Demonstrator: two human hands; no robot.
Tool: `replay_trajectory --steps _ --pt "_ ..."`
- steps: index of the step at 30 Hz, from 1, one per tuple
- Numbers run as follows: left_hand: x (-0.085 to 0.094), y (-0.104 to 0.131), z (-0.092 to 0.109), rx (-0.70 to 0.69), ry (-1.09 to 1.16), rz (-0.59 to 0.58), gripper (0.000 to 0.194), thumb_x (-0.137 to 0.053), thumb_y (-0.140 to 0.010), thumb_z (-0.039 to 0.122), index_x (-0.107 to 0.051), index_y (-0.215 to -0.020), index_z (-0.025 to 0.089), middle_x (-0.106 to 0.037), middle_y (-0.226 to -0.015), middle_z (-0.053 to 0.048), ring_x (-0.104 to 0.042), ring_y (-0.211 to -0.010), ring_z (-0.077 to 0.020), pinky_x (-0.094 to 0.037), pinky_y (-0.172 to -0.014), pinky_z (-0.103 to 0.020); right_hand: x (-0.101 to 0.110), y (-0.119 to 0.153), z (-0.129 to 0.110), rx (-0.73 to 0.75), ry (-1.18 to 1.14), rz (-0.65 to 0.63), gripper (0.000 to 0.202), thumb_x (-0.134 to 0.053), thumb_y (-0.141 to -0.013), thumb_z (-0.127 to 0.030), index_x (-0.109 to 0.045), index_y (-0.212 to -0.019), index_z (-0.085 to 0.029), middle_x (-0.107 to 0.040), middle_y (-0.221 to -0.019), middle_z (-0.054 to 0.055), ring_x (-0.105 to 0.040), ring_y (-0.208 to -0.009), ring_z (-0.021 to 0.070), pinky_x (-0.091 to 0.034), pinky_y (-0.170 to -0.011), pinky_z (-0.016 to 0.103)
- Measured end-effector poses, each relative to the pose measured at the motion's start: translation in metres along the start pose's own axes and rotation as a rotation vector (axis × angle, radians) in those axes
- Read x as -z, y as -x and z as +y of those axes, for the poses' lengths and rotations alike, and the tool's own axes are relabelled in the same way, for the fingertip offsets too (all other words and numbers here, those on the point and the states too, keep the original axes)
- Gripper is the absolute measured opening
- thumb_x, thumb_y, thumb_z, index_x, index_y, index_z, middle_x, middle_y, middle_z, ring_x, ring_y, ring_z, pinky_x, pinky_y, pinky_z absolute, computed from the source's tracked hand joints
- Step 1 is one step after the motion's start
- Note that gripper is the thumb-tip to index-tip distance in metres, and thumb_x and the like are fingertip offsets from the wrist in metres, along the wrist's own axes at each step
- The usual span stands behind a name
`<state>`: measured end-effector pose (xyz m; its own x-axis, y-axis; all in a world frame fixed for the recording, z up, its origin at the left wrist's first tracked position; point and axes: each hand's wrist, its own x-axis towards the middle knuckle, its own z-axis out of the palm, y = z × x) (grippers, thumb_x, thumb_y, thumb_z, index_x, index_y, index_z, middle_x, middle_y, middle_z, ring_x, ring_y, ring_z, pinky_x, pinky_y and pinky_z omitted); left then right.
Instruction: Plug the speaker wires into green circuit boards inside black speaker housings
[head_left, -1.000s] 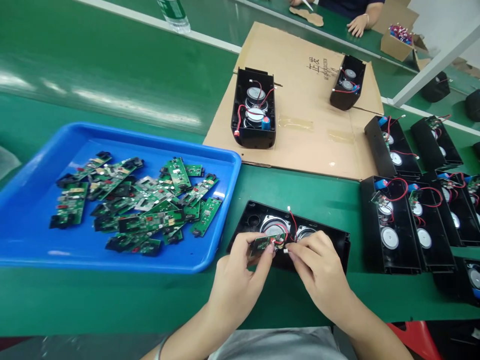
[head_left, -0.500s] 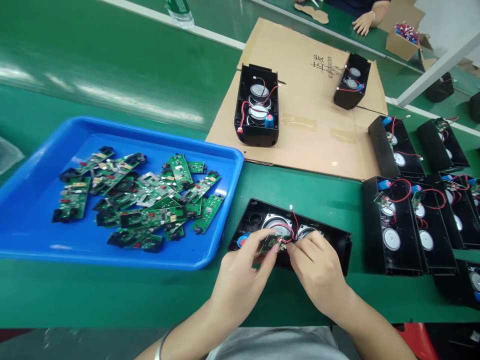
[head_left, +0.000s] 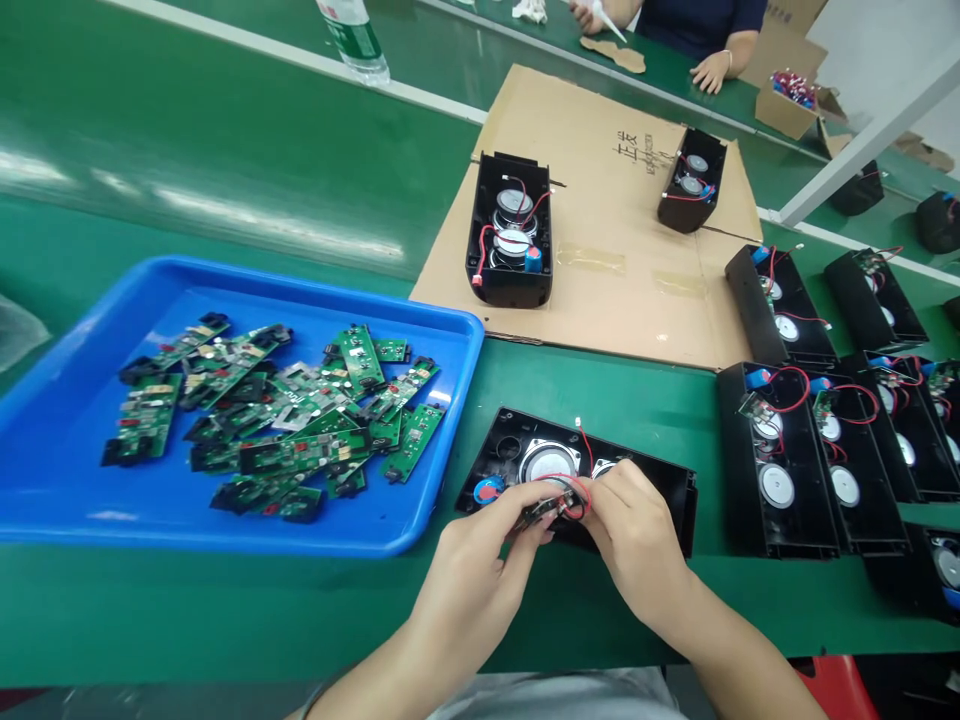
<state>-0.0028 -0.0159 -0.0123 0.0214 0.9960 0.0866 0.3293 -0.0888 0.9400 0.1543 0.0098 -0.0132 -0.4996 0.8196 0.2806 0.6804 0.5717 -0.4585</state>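
Note:
A small circuit board [head_left: 534,512] is pinched between the thumb and fingers of my left hand [head_left: 476,560]. My right hand [head_left: 637,530] is closed at the board's right end, on the red and black wires [head_left: 576,498]; its fingertips are partly hidden. Both hands are over the near part of a black speaker housing [head_left: 667,480]. Inside the housing are a round speaker [head_left: 549,461], a second speaker partly covered by my right hand, and a blue cylindrical part [head_left: 488,489] at the left. A thin red wire with a white plug stands up between the speakers.
On the left is a blue tray [head_left: 442,500] of green circuit boards [head_left: 300,440]. Behind, a cardboard sheet [head_left: 600,300] bears two speaker housings. More housings [head_left: 776,460] stand at the right. A bottle [head_left: 356,40] and another person's hands [head_left: 711,72] are farther back.
The board in my left hand has tilted so its edge shows more, and the wires now loop by its right end. My left hand has moved off the blue part. The view has shifted slightly.

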Motion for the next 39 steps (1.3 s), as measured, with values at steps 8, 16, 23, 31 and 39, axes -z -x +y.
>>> replay_trajectory --steps 8,16,23,31,39 --pt "0.007 0.002 0.007 0.270 0.027 0.104 0.014 -0.057 -0.078 0.032 -0.062 -0.088 0.024 -0.072 -0.067 0.002 -0.070 -0.055 -0.0176 -0.054 -0.041 -0.020 0.013 -0.010 -0.001 -0.205 -0.036 -0.184 0.020 -0.048 -0.093 -0.027 -0.064 -0.097 -0.016 -0.065 -0.097 0.009 -0.064 -0.069 0.0169 -0.053 -0.060 0.029" --pt "0.008 0.004 0.011 0.247 -0.191 0.371 0.007 -0.058 -0.077 0.033 -0.057 -0.079 0.026 -0.071 -0.068 0.003 -0.070 -0.057 -0.0179 -0.056 -0.050 -0.025 0.017 -0.006 0.007 -0.390 -0.293 -0.006 0.016 -0.046 -0.090 -0.015 -0.061 -0.092 -0.018 -0.068 -0.085 0.003 -0.062 -0.056 0.0118 -0.051 -0.050 0.022" --pt "0.005 0.003 0.017 0.240 -0.211 0.343 0.006 -0.057 -0.077 0.032 -0.056 -0.079 0.027 -0.069 -0.064 0.005 -0.068 -0.052 -0.0158 -0.053 -0.045 -0.022 0.002 -0.004 0.005 -0.346 0.059 -0.218 0.017 -0.050 -0.084 -0.006 -0.058 -0.094 -0.017 -0.069 -0.087 0.008 -0.066 -0.065 0.0211 -0.047 -0.050 0.028" --pt "0.001 0.002 0.017 0.237 -0.243 0.339 0.008 -0.058 -0.076 0.032 -0.054 -0.078 0.026 -0.069 -0.061 0.005 -0.065 -0.046 -0.0151 -0.050 -0.040 -0.020 0.022 -0.002 0.011 -0.300 -0.466 0.055 0.017 -0.053 -0.087 -0.010 -0.066 -0.081 -0.020 -0.070 -0.075 0.000 -0.066 -0.065 0.0137 -0.052 -0.060 0.022" --pt "-0.015 -0.009 0.015 0.161 -0.236 0.155 0.005 -0.054 -0.075 0.028 -0.052 -0.077 0.024 -0.068 -0.056 0.004 -0.067 -0.045 -0.0162 -0.048 -0.034 -0.018 0.009 0.010 0.000 -0.108 -0.252 0.097 0.022 -0.046 -0.093 -0.016 -0.064 -0.081 -0.016 -0.062 -0.074 0.005 -0.058 -0.067 0.0153 -0.050 -0.060 0.027"
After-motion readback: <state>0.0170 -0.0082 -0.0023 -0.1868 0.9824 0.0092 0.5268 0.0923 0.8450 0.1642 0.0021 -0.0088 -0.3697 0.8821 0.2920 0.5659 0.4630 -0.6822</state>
